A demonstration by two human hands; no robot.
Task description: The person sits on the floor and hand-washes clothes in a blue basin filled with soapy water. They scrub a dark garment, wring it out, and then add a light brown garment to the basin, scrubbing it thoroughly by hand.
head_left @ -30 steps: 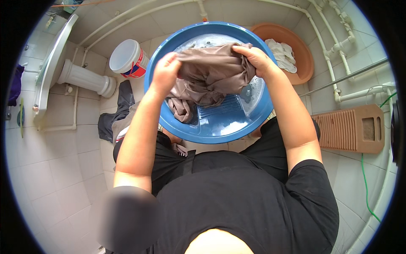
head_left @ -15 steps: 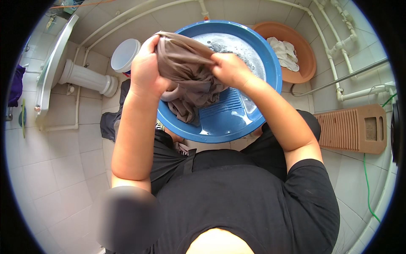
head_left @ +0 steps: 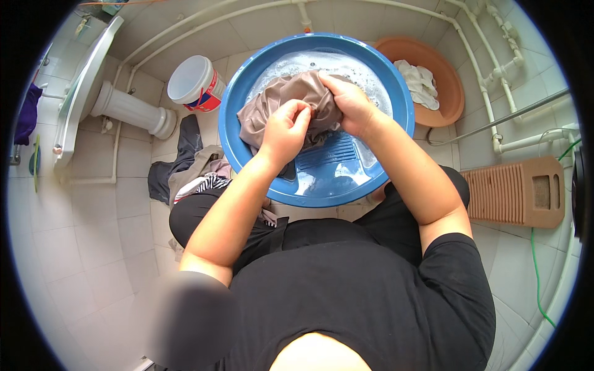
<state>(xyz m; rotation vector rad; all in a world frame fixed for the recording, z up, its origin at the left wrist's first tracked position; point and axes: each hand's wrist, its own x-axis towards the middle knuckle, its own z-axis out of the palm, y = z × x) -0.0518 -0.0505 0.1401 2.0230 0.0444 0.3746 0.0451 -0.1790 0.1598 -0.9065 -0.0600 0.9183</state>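
Note:
A wet brown-grey garment [head_left: 260,117] lies bunched over the left side of a round blue basin [head_left: 230,145]. Soapy water [head_left: 365,80] with foam fills the basin's far part, and a ribbed washboard slope [head_left: 328,151] shows at its near side. My left hand [head_left: 286,133] is closed, its fingers pinching the cloth near the middle of the bundle. Around the bundle's right edge my right hand [head_left: 349,106] grips the fabric, the thumb side on top. The cloth hides some of the fingertips and whatever lies beneath it.
Dark and striped clothes [head_left: 185,167] lie on the tiles left of the basin. A white-and-red bucket [head_left: 192,80] stands behind them, near a pedestal sink [head_left: 130,111]. To the right are an orange basin [head_left: 455,93] holding white cloth [head_left: 417,83], a brown washboard [head_left: 495,191] and wall pipes [head_left: 482,80].
My left hand has come down and right, toward my right hand. The garment, stretched up between both hands before, is now gathered lower over the basin. The bucket and floor clothes show more fully.

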